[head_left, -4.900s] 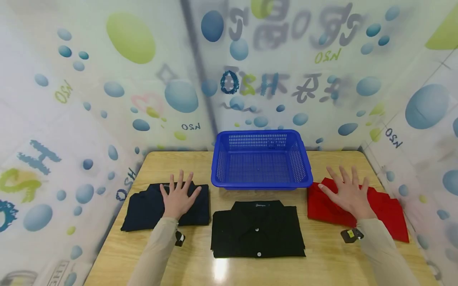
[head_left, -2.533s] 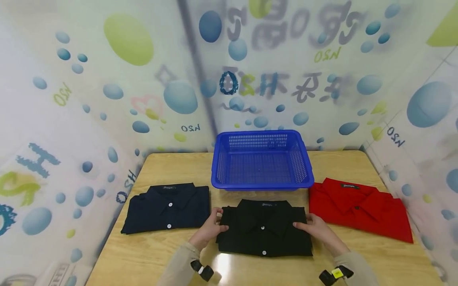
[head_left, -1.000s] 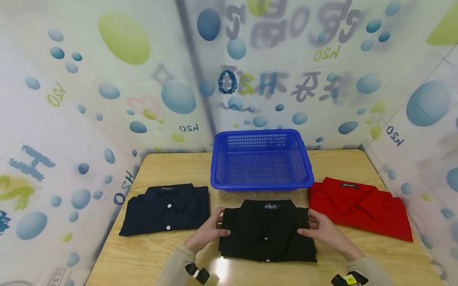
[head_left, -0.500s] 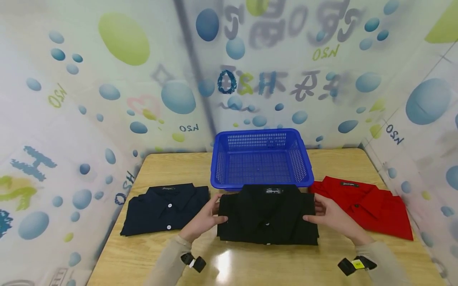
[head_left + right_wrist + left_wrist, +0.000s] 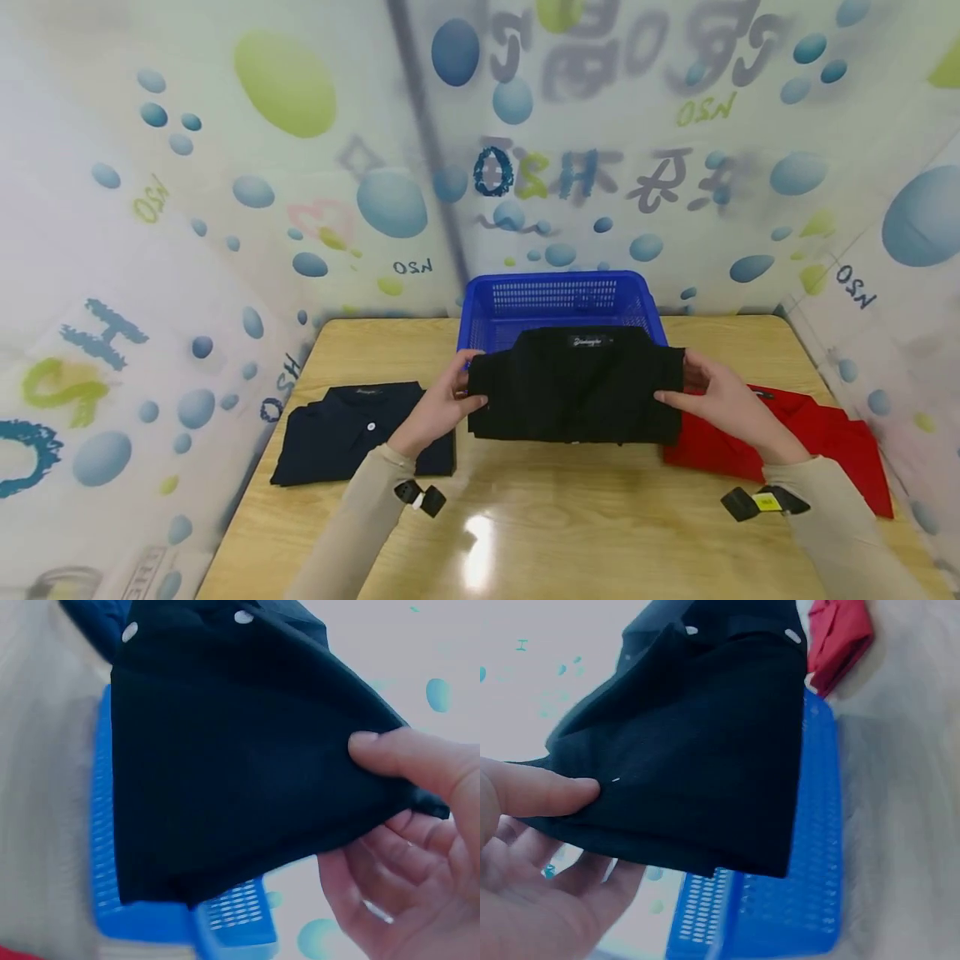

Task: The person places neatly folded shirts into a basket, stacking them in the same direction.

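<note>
A folded black shirt (image 5: 577,387) hangs in the air between my two hands, its collar label facing up. My left hand (image 5: 441,404) pinches its left edge, thumb on top and fingers beneath. At the opposite edge my right hand (image 5: 720,408) grips it the same way. In the left wrist view the black shirt (image 5: 690,750) sags a little from the thumb, with white buttons along its middle. Behind and below it stands a blue plastic basket (image 5: 558,292), its front part hidden by the shirt in the head view.
A folded navy shirt (image 5: 330,442) lies on the wooden table (image 5: 555,533) at the left, partly behind my left forearm. A folded red shirt (image 5: 832,442) lies at the right, partly covered by my right hand. A patterned wall covering (image 5: 360,125) encloses the back and sides.
Both hands, first spread over the navy and red shirts, moved to the black shirt and took hold of its sides. They have lifted it off the table and forward to overlap the basket's front.
</note>
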{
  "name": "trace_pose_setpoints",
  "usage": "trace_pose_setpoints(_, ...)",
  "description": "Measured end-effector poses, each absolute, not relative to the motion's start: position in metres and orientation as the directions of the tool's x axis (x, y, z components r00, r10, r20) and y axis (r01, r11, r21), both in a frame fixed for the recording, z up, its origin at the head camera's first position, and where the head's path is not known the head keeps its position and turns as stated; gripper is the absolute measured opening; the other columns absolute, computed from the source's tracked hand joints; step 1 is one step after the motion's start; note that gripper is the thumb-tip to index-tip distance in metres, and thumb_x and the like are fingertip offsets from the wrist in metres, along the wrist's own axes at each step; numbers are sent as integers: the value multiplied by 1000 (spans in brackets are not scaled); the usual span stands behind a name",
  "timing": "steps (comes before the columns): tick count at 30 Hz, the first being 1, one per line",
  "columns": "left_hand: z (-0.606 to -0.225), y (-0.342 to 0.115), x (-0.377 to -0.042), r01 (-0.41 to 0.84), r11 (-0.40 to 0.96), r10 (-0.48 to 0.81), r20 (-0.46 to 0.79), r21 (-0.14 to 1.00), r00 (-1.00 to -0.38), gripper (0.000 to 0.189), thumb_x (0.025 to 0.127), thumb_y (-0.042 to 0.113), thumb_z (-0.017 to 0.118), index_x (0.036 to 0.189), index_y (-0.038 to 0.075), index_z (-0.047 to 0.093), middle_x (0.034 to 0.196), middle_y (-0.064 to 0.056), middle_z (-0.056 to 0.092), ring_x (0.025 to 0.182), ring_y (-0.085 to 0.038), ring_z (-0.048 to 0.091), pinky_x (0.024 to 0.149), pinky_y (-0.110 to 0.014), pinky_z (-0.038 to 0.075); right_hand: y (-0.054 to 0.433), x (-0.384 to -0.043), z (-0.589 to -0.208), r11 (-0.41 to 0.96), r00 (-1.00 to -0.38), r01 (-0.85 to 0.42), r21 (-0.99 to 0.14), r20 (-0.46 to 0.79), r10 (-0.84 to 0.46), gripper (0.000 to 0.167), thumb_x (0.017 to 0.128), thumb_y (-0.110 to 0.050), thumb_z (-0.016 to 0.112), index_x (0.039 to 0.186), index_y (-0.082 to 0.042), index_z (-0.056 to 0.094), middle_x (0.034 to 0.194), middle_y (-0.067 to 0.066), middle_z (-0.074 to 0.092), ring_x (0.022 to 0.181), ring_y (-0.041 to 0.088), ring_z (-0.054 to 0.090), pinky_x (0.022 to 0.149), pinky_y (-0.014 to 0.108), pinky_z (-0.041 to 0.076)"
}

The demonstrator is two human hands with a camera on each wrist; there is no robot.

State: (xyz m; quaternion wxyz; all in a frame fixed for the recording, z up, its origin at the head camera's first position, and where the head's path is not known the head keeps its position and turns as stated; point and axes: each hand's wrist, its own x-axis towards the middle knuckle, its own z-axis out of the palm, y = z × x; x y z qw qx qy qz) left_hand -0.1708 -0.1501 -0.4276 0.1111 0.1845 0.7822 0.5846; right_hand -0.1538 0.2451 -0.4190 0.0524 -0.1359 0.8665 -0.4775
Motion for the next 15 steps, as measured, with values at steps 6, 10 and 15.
trace_pose_setpoints(6,-415,-141,-198,326,242,330,238,914,-913,55,85,-18,55,134,2,43,114,-24,61,89,-26,60,79,-39,51,236,-175,-402,526,-970,-212,-824,112,-216,46,93,-20,66,131,-2,47,122,20,59,106,37,58,83,26,51)
trace_pose_setpoints(10,-416,-137,-214,347,245,259,284,905,-923,52,84,-22,53,130,2,48,107,-25,66,97,-33,64,82,-47,52,227,-192,-403,547,-973,-227,-805,173,-150,42,93,-17,66,127,-2,48,118,22,58,107,40,56,90,49,49)
trace_pose_setpoints(15,-427,-135,-230,326,347,196,272,879,-942,50,81,-19,56,127,2,51,96,-21,68,89,-29,65,78,-42,53,223,-212,-416,533,-979,-203,-821,156,-132,38,93,-15,65,124,1,49,121,26,55,111,45,51,93,59,43)
